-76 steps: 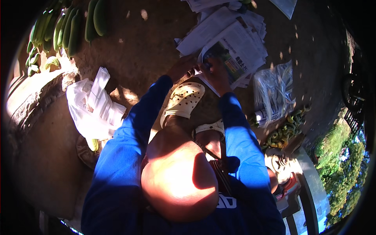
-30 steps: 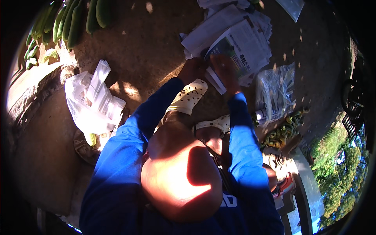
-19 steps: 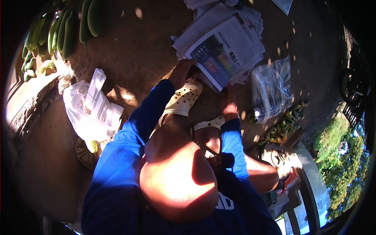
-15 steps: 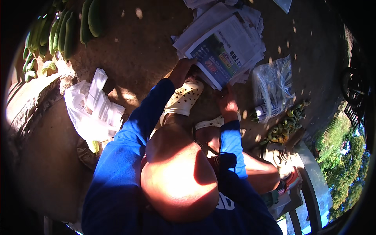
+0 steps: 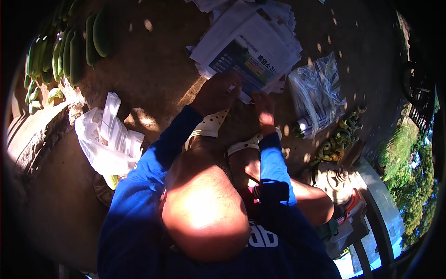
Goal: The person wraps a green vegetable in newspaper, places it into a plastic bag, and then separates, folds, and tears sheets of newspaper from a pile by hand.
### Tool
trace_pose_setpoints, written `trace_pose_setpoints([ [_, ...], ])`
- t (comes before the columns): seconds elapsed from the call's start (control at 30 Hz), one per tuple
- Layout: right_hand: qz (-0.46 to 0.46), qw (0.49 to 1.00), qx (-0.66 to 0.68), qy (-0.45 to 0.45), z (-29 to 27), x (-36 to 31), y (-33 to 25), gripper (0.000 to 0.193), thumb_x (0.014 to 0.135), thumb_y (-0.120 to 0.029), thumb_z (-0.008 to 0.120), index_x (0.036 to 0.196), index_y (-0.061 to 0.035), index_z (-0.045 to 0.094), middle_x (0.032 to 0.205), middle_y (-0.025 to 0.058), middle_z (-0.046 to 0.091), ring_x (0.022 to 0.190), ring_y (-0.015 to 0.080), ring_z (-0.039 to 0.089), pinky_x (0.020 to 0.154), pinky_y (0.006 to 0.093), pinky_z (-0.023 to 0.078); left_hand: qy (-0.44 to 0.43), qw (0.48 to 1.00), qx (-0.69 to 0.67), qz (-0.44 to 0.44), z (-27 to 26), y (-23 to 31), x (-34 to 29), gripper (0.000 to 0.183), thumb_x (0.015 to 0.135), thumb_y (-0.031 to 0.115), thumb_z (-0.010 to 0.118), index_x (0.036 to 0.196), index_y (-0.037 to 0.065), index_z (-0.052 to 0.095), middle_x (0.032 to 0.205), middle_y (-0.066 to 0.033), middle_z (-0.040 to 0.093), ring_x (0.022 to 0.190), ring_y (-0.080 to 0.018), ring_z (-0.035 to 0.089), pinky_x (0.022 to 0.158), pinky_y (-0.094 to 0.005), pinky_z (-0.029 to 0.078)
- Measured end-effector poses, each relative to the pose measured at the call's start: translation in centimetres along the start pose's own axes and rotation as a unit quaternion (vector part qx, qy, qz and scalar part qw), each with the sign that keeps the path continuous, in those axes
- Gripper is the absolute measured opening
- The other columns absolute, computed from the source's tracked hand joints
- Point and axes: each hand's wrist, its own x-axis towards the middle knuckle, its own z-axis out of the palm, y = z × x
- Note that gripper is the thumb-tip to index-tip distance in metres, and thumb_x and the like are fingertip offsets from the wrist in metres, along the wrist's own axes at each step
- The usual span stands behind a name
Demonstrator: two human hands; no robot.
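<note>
A loose stack of newspaper sheets point(image 5: 274, 44) lies on the ground ahead of my feet, its top page printed with a dark blue and green advertisement. My left hand point(image 5: 217, 93), in deep shadow, bends over the near left edge of that page with its fingers curled; a pale bit of paper shows between them. At the near corner my right hand point(image 5: 264, 109) pinches the sheet between thumb and fingers. Pale clogs with holes point(image 5: 213, 123) are on my feet, just under my hands.
Long green squashes point(image 5: 74, 53) lie in rows at far left. A white plastic bag point(image 5: 109, 139) sits left of my knee. To the right are a clear plastic bag point(image 5: 318, 93), a heap of yellow-green curled vegetables point(image 5: 341, 142) and a grey ledge point(image 5: 381, 186).
My left hand has moved in over the page's near edge, closer to my right hand. The whole view has shifted a little, so the papers appear farther up and left.
</note>
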Motion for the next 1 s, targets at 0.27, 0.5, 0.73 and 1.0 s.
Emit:
trace_pose_setpoints([
  [0.27,0.084,0.932,0.347,-0.066,1.6,1.1,-1.8,0.034,0.097,-0.031,0.056,0.115,-0.0025,0.061,0.105,0.008,0.064,0.097,0.0193,0.062,0.081,0.0374,0.052,-0.089,0.992,-0.087,0.032,2.4,-3.3,2.6,0.021,0.095,0.015,0.054,0.111,0.003,0.061,0.105,-0.0108,0.063,0.098,-0.0234,0.062,0.084,-0.037,0.051],
  [0.5,0.074,0.922,0.369,-0.091,3.2,2.1,-2.0,0.028,0.099,-0.032,0.054,0.107,-0.0055,0.061,0.101,0.0064,0.062,0.095,0.0194,0.062,0.081,0.0379,0.054,-0.117,0.927,-0.277,-0.226,0.3,-2.6,2.2,0.034,0.1,0.034,0.05,0.121,0.009,0.061,0.112,-0.0027,0.061,0.101,-0.014,0.057,0.086,-0.0331,0.049],
  [0.73,0.053,0.929,0.353,-0.093,3.5,2.0,-1.9,0.024,0.096,-0.029,0.061,0.105,-0.0063,0.061,0.095,0.0051,0.061,0.092,0.0175,0.062,0.08,0.0371,0.054,-0.147,0.931,-0.247,-0.226,0.5,-3.9,2.5,0.035,0.097,0.036,0.054,0.119,0.009,0.061,0.113,-0.0022,0.06,0.106,-0.0144,0.057,0.083,-0.0312,0.05],
  [1.0,0.061,0.922,0.37,-0.096,3.4,1.5,-2.4,0.027,0.096,-0.03,0.06,0.104,-0.0041,0.06,0.097,0.0071,0.059,0.092,0.0187,0.063,0.081,0.037,0.055,-0.164,0.948,-0.189,-0.198,0.9,-4.9,2.7,0.03,0.096,0.026,0.057,0.119,0.007,0.06,0.11,-0.0042,0.059,0.1,-0.0148,0.06,0.079,-0.0282,0.053],
])
